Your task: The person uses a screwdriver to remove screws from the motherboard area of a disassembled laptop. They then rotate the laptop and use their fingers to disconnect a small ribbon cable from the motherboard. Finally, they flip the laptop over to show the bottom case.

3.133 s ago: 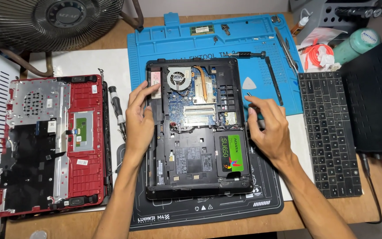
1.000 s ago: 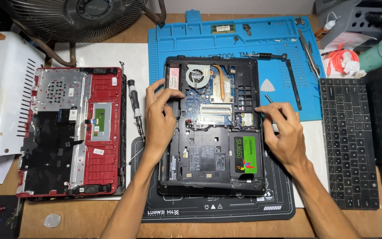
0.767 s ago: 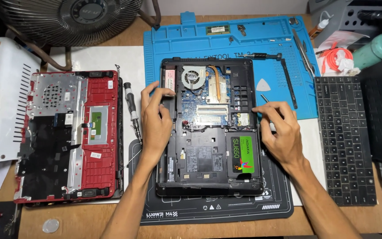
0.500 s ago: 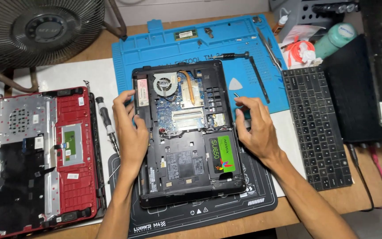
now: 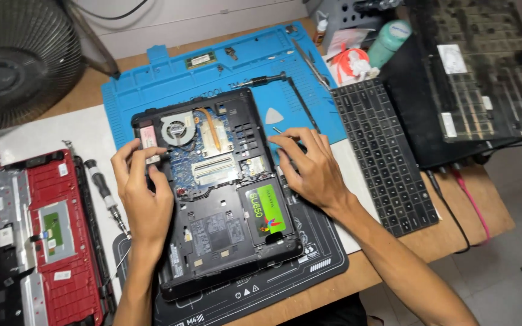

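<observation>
Opened laptop base (image 5: 219, 199) on black mat (image 5: 309, 274), wooden desk (image 5: 472, 211); both hands' grip on its edges.

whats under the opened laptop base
The laptop base lies across two mats: a black mat under its near half and a blue mat under its far half. Whatever sits directly beneath the base is covered, and the left hand hides its left edge.

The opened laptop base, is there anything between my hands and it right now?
Nothing visible is in the way. The left hand already rests on the left edge of the opened laptop base, fingertips near the fan corner. The right hand lies at its right edge, above the green-labelled drive.
</observation>
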